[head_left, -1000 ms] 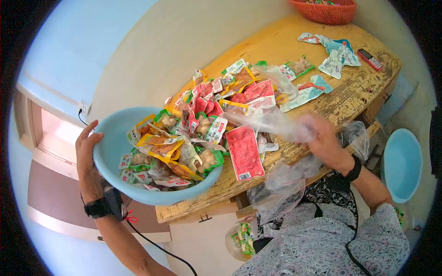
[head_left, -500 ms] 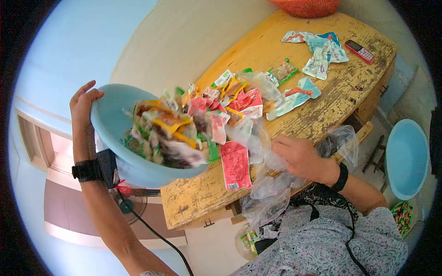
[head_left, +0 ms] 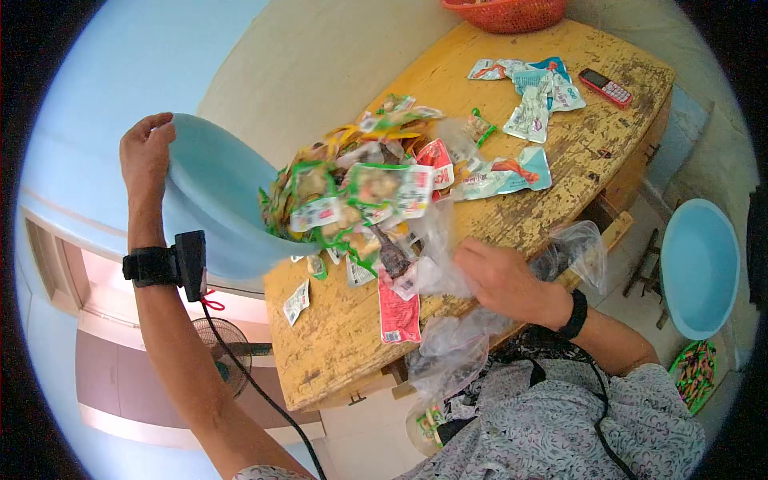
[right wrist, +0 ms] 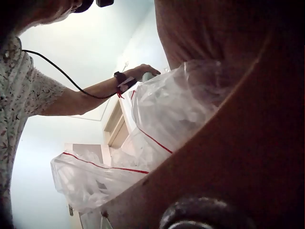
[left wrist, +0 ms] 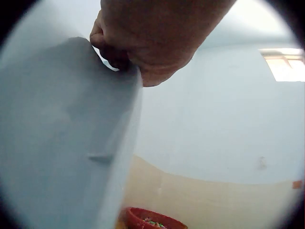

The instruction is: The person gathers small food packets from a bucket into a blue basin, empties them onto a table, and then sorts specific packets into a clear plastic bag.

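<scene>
My left hand (head_left: pixel 147 156) grips the rim of a light blue basin (head_left: pixel 216 192), which is steeply tipped toward the table; in the left wrist view the fingers (left wrist: pixel 112 52) curl over its edge. Snack packets (head_left: pixel 376 188) with green and yellow borders tumble from the basin onto the pile, blurred by motion. A red packet (head_left: pixel 398 312) lies under them. My right hand (head_left: pixel 508 280) pinches a clear plastic bag (head_left: pixel 436 256) at the table's front edge. In the right wrist view, clear bags with red lines (right wrist: pixel 162 114) hang beside that hand.
The worn yellow table (head_left: pixel 584 172) also bears white-and-teal packets (head_left: pixel 532 112), a red phone (head_left: pixel 606 87) and a red basket (head_left: pixel 508 16). More clear bags (head_left: pixel 580 248) lie in an open drawer. Another blue basin (head_left: pixel 698 268) is at the right, a fan (head_left: pixel 220 356) below left.
The left hand has raised and tipped the basin further, and its packets have slid out onto the table pile. The right hand has moved left and toward the table's front edge with the bag.
</scene>
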Demonstrator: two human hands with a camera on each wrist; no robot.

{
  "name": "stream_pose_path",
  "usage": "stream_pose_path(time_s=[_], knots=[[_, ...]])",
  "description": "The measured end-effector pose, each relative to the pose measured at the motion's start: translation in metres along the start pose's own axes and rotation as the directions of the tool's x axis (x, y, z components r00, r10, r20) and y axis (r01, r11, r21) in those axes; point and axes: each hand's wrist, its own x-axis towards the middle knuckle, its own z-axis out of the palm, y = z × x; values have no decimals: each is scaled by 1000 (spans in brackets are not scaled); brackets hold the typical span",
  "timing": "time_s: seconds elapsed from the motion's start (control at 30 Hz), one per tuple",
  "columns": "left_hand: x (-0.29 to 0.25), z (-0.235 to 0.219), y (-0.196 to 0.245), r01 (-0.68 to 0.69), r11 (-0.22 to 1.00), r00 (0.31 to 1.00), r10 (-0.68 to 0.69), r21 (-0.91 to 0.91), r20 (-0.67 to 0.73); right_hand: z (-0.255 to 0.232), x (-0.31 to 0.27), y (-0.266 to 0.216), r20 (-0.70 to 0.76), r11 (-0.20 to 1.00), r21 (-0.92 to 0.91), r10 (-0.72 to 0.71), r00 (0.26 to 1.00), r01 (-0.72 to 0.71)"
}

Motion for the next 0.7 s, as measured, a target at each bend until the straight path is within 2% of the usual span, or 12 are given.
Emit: stream_pose_path(time_s=[0.07, 0.1, 0.2, 0.27, 0.4, 0.47, 0.53, 0.57, 0.67, 0.7], knots=[[-6, -17, -6, 14, 994, 1000, -15, 113, 14, 0, -1, -1, -5, 999, 17, 34, 999, -34], [-12, -21, -9, -12, 999, 1000, 12, 30, -1, 1, 0, 0, -22, 1000, -10, 17, 1000, -18], [-30, -40, -19, 32, 991, 999, -27, 127, -40, 3, 3, -1, -60, 995, -88, -42, 997, 37], [-44, -51, -33, 10, 978, 998, 5, 207, -69, 0, 5, -2, -76, 987, -144, -84, 994, 72], [-83, -59, -57, -34, 943, 990, 77, 332, -117, 5, 6, -1, -55, 997, -63, 36, 998, -39], [-110, -59, -57, 21, 956, 987, 27, 292, -161, 5, 6, 0, -41, 994, 12, 108, 993, -108], [-140, -59, -46, 85, 951, 980, -26, 299, -195, 7, 3, 4, -32, 994, 9, 107, 994, -107], [-147, -57, -70, 14, 954, 960, 71, 300, -271, 9, 2, 6, -26, 995, 11, 104, 994, -104], [-186, -64, -99, 78, 985, 907, -5, 157, -420, 7, 2, 6, -17, 995, 19, 100, 995, -100], [-200, -70, -108, 158, 984, 888, -103, 88, -447, 10, 1, 8, -27, 995, 2, 100, 995, -100]])
